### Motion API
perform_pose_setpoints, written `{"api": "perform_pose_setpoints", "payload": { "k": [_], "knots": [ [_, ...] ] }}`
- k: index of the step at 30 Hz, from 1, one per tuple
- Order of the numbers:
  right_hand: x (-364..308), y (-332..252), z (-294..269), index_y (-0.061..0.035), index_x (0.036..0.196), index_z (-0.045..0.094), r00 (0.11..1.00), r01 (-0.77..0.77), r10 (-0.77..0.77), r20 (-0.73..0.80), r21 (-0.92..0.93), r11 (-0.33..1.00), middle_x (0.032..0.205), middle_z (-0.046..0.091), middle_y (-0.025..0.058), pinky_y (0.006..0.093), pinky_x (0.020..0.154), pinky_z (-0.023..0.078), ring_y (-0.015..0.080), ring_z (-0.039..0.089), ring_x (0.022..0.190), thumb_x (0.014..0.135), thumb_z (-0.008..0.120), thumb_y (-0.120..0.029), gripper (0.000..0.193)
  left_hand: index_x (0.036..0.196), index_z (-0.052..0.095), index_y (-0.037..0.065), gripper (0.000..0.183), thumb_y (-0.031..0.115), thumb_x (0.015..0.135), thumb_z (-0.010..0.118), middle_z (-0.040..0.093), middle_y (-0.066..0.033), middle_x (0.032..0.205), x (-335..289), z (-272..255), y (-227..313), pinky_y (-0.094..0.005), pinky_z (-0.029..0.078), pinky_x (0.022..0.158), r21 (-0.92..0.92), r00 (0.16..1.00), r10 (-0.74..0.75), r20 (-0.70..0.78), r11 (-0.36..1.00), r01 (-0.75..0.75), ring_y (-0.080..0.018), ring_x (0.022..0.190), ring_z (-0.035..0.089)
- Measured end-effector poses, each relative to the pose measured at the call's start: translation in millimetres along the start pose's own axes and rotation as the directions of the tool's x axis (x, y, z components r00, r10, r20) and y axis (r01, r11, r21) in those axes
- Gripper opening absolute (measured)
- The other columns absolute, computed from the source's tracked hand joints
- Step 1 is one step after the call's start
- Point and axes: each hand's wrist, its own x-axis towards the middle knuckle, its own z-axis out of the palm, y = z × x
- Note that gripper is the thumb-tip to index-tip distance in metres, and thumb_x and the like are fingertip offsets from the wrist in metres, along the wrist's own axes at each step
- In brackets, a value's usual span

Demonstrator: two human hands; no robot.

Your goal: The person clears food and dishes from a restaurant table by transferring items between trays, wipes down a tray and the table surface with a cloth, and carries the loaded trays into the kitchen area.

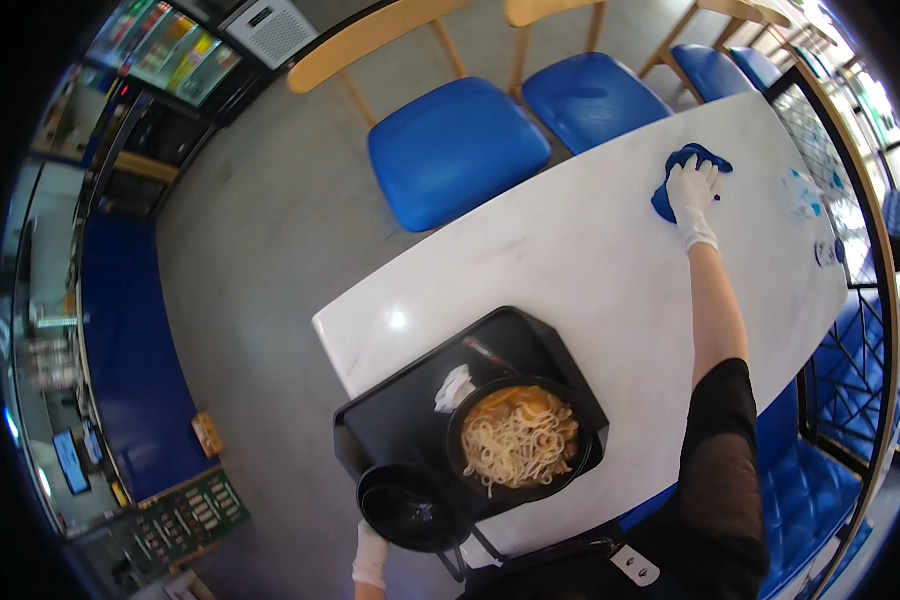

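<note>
My right hand [692, 192], in a white glove, presses a bunched dark blue cloth [662, 206] against the white tabletop [560, 255], its fingers bent over the cloth. My left hand [371, 552], also gloved in white, is at the near left beside a black bowl [407, 512]; its fingers are hidden. That bowl sits at the near corner of a black tray [395, 425], which overhangs the table edge. On the tray are a larger black bowl [457, 445] of noodles [515, 450] in orange-brown broth, a crumpled white tissue [455, 388] and a thin red-and-dark stick-like item [488, 353].
Blue-seated wooden chairs [460, 150] line the table's far side. A framed glass partition [875, 300] borders its right end, near a small round item [828, 252]. A blue bench [810, 495] stands at the near right, a blue counter [130, 340] across the floor at left.
</note>
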Motion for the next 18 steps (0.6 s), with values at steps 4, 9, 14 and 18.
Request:
{"api": "perform_pose_setpoints", "payload": {
  "k": [4,9,14,18],
  "knots": [
    [-68,-84,-20,-0.0012,0.135,0.045,0.939,0.343,-0.343,-0.003,0.053,0.938,0.140,0.039,0.0248,0.0538,0.111,0.020,0.0413,0.030,0.134,0.091,0.049,-0.032,0.054,0.090,0.063,-0.005,0.010,0.000,0.081,0.060,0.065,-0.0035,0.078,-11,15,11,-0.0283,0.046,0.065,-0.105,0.996,-0.089,-0.001,0.991,0.089,-0.0099,0.073,0.055],
    [-198,-211,-69,-0.0041,0.139,0.039,0.584,0.804,-0.809,0.065,0.091,0.587,0.137,0.040,0.0238,0.0524,0.111,0.023,0.0410,0.033,0.132,0.083,0.058,-0.022,0.061,0.086,0.064,0.000,0.010,-0.006,0.079,0.060,0.064,0.0011,0.076,-7,33,-9,-0.0267,0.046,0.064,-0.192,1.000,0.021,0.012,0.981,-0.018,-0.0084,0.072,0.055],
    [-332,-305,-126,-0.0052,0.139,0.040,0.115,0.833,-0.985,-0.132,0.552,0.023,0.140,0.037,0.0221,0.0519,0.112,0.021,0.0393,0.028,0.136,0.087,0.056,-0.027,0.058,0.089,0.065,0.001,0.017,-0.010,0.078,0.057,0.064,0.0016,0.079,-3,41,-17,-0.0269,0.047,0.067,-0.222,0.996,0.056,0.070,0.974,-0.039,-0.0082,0.075,0.055],
    [-351,-330,-117,-0.0124,0.140,0.041,0.027,0.847,-0.992,-0.126,0.529,-0.044,0.146,0.035,0.0166,0.0500,0.114,0.016,0.0304,0.025,0.140,0.087,0.052,-0.021,0.055,0.093,0.064,-0.001,0.014,-0.002,0.083,0.055,0.065,-0.0024,0.085,16,36,-24,-0.0267,0.048,0.071,-0.405,0.968,-0.104,0.229,0.894,0.192,-0.0111,0.078,0.058]
  ]
}}
